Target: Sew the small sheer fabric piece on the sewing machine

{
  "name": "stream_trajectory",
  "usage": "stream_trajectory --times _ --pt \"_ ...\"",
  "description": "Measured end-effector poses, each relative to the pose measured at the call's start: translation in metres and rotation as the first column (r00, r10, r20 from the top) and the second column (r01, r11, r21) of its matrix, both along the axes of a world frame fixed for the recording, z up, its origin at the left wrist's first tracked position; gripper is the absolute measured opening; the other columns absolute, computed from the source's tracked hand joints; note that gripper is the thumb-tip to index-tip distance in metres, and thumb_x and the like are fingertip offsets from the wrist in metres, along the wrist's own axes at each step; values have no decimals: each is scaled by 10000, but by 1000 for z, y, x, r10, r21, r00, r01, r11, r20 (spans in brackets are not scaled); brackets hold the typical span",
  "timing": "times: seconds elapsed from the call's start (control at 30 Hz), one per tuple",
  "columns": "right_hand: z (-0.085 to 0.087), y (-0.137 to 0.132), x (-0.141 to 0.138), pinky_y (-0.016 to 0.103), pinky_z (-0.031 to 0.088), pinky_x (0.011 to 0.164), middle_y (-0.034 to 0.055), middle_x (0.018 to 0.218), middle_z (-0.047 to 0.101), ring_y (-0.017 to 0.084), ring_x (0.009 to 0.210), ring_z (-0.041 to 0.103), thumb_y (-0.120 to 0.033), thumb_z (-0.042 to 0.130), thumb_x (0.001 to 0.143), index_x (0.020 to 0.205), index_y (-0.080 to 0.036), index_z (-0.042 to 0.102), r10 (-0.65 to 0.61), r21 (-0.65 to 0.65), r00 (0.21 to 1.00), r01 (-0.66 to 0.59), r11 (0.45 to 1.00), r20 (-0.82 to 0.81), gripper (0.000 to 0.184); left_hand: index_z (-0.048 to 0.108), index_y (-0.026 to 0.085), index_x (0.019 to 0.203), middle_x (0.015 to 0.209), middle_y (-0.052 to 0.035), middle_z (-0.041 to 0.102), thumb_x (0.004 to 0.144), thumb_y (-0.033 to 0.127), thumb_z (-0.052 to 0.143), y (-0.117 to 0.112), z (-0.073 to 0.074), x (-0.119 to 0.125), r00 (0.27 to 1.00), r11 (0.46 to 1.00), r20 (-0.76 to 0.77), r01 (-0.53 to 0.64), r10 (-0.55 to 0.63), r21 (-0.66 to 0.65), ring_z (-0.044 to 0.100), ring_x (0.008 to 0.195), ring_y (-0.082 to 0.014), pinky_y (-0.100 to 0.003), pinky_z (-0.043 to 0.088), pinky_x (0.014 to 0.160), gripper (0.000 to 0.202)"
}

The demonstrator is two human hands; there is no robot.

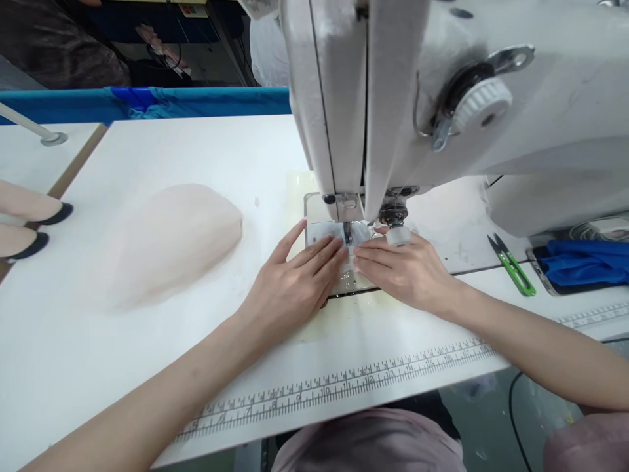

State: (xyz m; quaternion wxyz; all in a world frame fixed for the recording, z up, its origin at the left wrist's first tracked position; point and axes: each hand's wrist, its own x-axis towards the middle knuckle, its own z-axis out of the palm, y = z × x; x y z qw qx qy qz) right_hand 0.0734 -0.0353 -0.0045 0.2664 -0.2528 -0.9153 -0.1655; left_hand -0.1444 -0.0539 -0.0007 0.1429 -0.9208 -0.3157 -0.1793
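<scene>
My left hand [295,282] lies flat on the needle plate [319,233] of a white sewing machine [393,98], fingers stretched toward the presser foot [348,233]. My right hand [405,269] lies flat opposite it, fingertips nearly meeting the left ones just in front of the needle. Both press down on a small pale, see-through piece [350,262] that is mostly hidden under the fingers. Neither hand grips anything.
A pale pink fabric pile [167,242] lies on the white table [98,341] to the left. Green thread snips [514,265] and a blue cloth [584,262] lie at the right. A printed ruler [344,383] runs along the front edge. Dark-tipped pale items [29,210] sit at the far left.
</scene>
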Motion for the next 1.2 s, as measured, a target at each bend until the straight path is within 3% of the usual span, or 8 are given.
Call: stream_trajectory --times 0.13,0.3,0.67,1.2 --pt "-3 -3 0 346 495 921 36 977 750 150 874 688 -135 516 929 928 -140 710 -16 -34 1000 16 999 -5 195 595 143 1223 1186 -90 672 935 204 507 -10 2 3 1000 1000 17 -6 7 -22 640 1108 -238 -540 399 1094 307" --pt "-1 -10 1 350 483 953 45 1022 739 153 952 670 -201 477 964 951 -152 703 -37 -43 999 39 998 38 232 632 116 1189 1169 -117 679 910 179 537 -19 4 6 998 998 60 -17 21 -61 652 1082 -255 -530 380 1114 301" --pt "-1 -5 -1 356 493 912 18 922 753 151 809 669 -223 487 963 931 -154 704 -94 31 994 93 995 50 230 622 89 1189 1192 -133 663 919 189 535 -11 2 4 999 999 32 -36 37 -41 636 1110 -268 -548 377 1106 300" --pt "-1 2 -3 364 451 970 36 871 748 153 794 654 -209 460 966 936 -141 713 -129 49 989 126 991 67 264 612 140 1211 1211 -114 653 935 277 524 -1 -3 2 995 995 65 -74 78 -60 629 1126 -260 -537 391 1090 320"
